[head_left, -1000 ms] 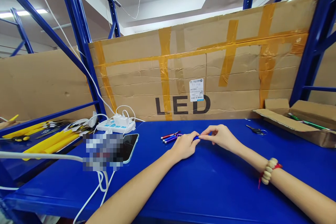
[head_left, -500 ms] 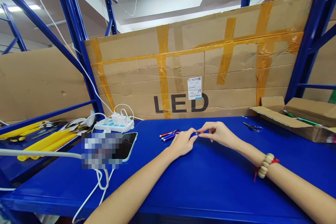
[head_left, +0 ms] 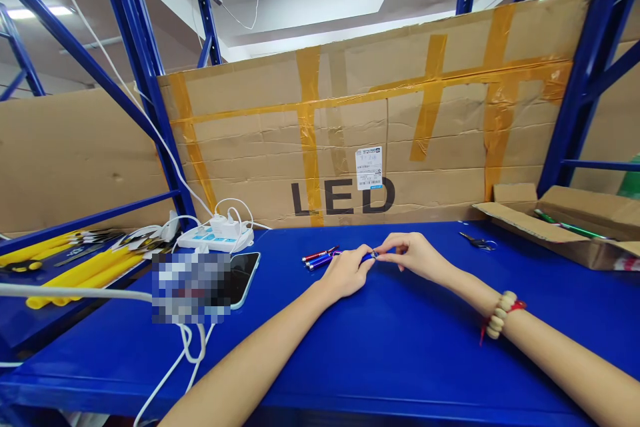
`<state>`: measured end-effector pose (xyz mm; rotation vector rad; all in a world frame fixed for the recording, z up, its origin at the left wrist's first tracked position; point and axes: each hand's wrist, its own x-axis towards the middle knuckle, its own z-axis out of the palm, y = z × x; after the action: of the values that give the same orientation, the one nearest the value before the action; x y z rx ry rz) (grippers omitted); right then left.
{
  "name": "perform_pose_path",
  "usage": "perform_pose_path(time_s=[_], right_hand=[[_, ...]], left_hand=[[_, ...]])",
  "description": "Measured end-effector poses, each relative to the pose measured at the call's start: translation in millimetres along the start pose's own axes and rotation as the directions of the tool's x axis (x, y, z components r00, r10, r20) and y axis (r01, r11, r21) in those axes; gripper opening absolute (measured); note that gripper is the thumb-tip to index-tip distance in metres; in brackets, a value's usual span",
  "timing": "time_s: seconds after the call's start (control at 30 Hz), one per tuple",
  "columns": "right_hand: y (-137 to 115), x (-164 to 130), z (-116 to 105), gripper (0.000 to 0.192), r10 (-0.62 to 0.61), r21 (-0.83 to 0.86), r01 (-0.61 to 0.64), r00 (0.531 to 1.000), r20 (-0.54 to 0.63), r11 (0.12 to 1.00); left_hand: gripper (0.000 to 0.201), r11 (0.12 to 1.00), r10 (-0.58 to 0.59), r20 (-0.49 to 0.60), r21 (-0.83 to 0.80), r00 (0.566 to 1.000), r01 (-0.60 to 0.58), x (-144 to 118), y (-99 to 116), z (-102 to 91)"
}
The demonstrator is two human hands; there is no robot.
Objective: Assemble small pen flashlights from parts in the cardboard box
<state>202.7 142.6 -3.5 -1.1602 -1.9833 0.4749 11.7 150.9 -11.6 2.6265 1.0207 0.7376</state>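
Fingers of the left hand (head_left: pixel 345 275) were curled round a small blue pen-like tube (head_left: pixel 369 257), and the right hand (head_left: pixel 413 255) had thumb and forefinger pinched on its tip, over the middle of the blue shelf (head_left: pixel 400 360), toward the back edge. Behind stood the taped cardboard wall (head_left: pixel 350 140); an open carton (head_left: pixel 565 227) sat at the right edge, a phone (head_left: pixel 244 277) lay left of the hands, and a few loose pens (head_left: pixel 320 257) lay just beside the left hand. The tube looked light, stiff and smooth, likely slippery; holding the barrel seemed safest, twisting only the end.
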Motion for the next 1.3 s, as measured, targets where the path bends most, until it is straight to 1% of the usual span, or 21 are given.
perform_pose_path(time_s=[0.37,0.53,0.63,0.77,0.83,0.9,1.0,1.07,1.2,1.3], right_hand=[[3.8,-1.0,1.1,0.028,-0.026,0.005,0.026,1.000,-0.018,1.000],[0.6,-3.1,-0.4,0.028,-0.032,-0.001,0.032,0.999,0.004,1.000],[-2.5,-4.4,-1.8,0.025,-0.045,-0.111,0.044,0.999,-0.009,0.993],[-5.7,-5.0,-3.8,0.019,-0.124,-0.286,0.110,0.992,-0.031,0.952],[-7.5,-5.0,-4.3,0.019,-0.169,-0.343,0.142,0.984,-0.052,0.929],[-10.3,-5.2,-4.4,0.022,-0.188,-0.396,0.149,0.980,-0.061,0.906],[-16.2,-6.2,-5.0,0.023,-0.157,-0.453,0.130,0.987,-0.022,0.882],[-20.3,-7.1,-6.9,0.021,-0.131,-0.473,0.118,0.991,0.005,0.873],[-23.8,-8.8,-14.2,0.015,-0.083,-0.540,0.081,0.996,0.022,0.838],[-21.2,-9.9,-18.2,0.014,-0.047,-0.585,0.096,0.994,0.098,0.805]], left_hand=[[0.021,1.000,0.019,-0.011,0.023,1.000,-0.019,0.2,-0.8,0.0],[0.021,1.000,0.027,-0.006,0.010,1.000,-0.027,0.2,-0.5,0.0],[0.021,0.999,0.028,0.009,0.031,1.000,-0.028,1.4,-0.9,-0.4],[0.021,0.998,0.020,0.036,0.056,0.999,-0.022,2.3,-0.2,-1.1],[0.020,0.999,0.031,0.043,0.040,0.999,-0.032,2.3,-0.2,-1.0],[0.019,0.999,0.037,0.054,0.015,0.998,-0.038,2.6,-1.1,-0.3],[0.019,0.998,0.056,0.052,0.006,0.997,-0.056,3.9,-3.8,2.2],[0.020,0.997,0.075,0.030,0.008,0.997,-0.075,5.1,-5.6,4.1],[0.023,0.992,0.125,0.001,0.024,0.992,-0.125,5.9,-7.2,5.9],[0.027,0.990,0.108,0.026,0.084,0.994,-0.110,4.8,-6.7,5.2]])
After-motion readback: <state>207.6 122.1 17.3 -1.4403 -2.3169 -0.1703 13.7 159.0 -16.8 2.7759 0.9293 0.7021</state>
